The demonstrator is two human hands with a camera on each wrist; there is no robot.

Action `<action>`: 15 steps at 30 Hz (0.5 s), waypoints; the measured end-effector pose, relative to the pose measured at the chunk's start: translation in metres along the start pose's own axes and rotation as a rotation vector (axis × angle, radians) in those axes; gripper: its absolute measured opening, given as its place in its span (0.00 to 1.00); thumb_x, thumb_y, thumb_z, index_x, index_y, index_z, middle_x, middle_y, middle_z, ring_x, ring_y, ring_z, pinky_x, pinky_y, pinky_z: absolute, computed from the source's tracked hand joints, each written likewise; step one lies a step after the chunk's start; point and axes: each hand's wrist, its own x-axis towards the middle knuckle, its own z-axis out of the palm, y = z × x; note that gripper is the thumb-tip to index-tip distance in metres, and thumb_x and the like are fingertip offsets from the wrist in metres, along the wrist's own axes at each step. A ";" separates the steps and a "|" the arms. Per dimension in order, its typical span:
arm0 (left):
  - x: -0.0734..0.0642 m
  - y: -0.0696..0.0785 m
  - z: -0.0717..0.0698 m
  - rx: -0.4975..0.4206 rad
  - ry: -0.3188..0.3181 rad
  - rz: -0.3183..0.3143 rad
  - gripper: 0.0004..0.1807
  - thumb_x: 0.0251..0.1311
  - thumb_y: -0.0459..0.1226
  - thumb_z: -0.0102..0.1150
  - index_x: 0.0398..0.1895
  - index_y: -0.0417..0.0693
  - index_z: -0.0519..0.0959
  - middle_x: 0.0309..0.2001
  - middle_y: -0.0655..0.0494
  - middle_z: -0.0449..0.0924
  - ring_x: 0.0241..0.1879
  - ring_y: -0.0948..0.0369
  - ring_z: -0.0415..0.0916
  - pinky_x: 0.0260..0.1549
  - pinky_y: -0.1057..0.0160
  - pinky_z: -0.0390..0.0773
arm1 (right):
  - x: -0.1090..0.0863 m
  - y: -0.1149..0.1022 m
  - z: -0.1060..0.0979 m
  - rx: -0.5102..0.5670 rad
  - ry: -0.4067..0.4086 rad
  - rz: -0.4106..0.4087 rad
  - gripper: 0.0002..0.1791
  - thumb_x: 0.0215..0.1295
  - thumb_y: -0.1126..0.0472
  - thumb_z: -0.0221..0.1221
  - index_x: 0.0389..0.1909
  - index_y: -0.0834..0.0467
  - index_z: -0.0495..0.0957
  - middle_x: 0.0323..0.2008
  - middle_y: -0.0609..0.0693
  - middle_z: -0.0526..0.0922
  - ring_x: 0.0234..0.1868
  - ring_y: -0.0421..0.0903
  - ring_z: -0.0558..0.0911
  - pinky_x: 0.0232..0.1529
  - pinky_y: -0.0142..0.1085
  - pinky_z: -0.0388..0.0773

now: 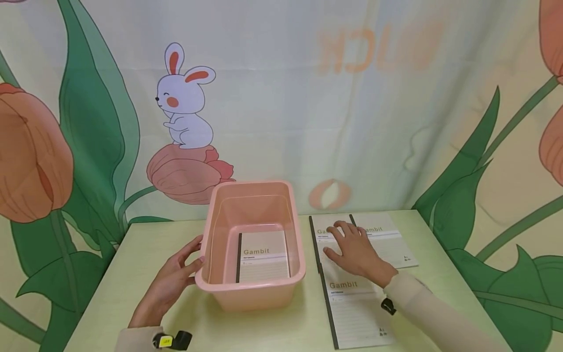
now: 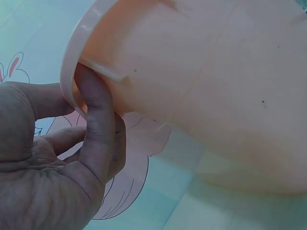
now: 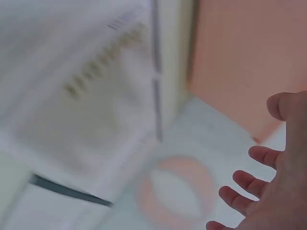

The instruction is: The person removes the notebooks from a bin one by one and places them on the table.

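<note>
My left hand (image 1: 172, 275) grips the left rim of a pink plastic tub (image 1: 252, 287). In the left wrist view, fingers of this hand (image 2: 62, 158) curl about the rim, against the tub's outer wall (image 2: 216, 96). Inside the tub lies a notebook (image 1: 264, 259) marked Gambit, with a dark spine. My right hand (image 1: 358, 252), fingers spread and slightly bent, hovers over several similar notebooks and holds nothing. Two lie at the back, a left one (image 1: 324, 249) and a right one (image 1: 393, 244), and another notebook (image 1: 360, 318) in front. The right wrist view shows this hand (image 3: 268, 187) with its fingers apart.
The tub stands on a pale table (image 1: 151, 254), left of the notebooks. Behind the table hangs a curtain (image 1: 272, 107) printed with a rabbit and tulips.
</note>
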 end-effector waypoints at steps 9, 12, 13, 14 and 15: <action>0.000 0.000 0.000 0.001 -0.002 0.001 0.35 0.72 0.40 0.52 0.78 0.59 0.51 0.73 0.46 0.53 0.69 0.46 0.62 0.53 0.52 0.80 | 0.016 -0.004 -0.066 0.005 0.069 -0.022 0.29 0.69 0.41 0.54 0.65 0.52 0.69 0.64 0.56 0.69 0.64 0.61 0.70 0.63 0.61 0.64; 0.000 0.000 0.000 0.005 -0.002 0.006 0.35 0.72 0.40 0.52 0.78 0.59 0.51 0.73 0.46 0.53 0.69 0.45 0.62 0.53 0.52 0.80 | 0.023 -0.007 -0.085 0.005 0.100 -0.049 0.29 0.69 0.42 0.54 0.65 0.52 0.69 0.65 0.57 0.68 0.65 0.61 0.70 0.63 0.61 0.64; 0.000 0.000 0.000 0.006 -0.002 0.007 0.35 0.72 0.40 0.52 0.78 0.58 0.51 0.73 0.46 0.53 0.69 0.45 0.62 0.53 0.52 0.80 | 0.026 -0.008 -0.091 0.006 0.109 -0.058 0.29 0.69 0.43 0.54 0.65 0.53 0.69 0.66 0.57 0.68 0.65 0.61 0.70 0.63 0.61 0.64; 0.000 0.000 0.000 0.006 -0.003 0.009 0.35 0.72 0.40 0.52 0.78 0.58 0.51 0.73 0.46 0.53 0.68 0.45 0.62 0.53 0.53 0.80 | 0.029 -0.009 -0.096 0.005 0.118 -0.068 0.29 0.69 0.43 0.54 0.65 0.53 0.68 0.66 0.57 0.68 0.65 0.61 0.70 0.63 0.61 0.64; 0.000 0.000 0.000 0.007 -0.002 0.010 0.35 0.72 0.40 0.52 0.78 0.58 0.51 0.73 0.46 0.53 0.68 0.46 0.62 0.53 0.53 0.80 | 0.031 -0.011 -0.101 0.008 0.124 -0.075 0.29 0.69 0.43 0.54 0.66 0.53 0.68 0.66 0.57 0.68 0.66 0.61 0.69 0.63 0.61 0.64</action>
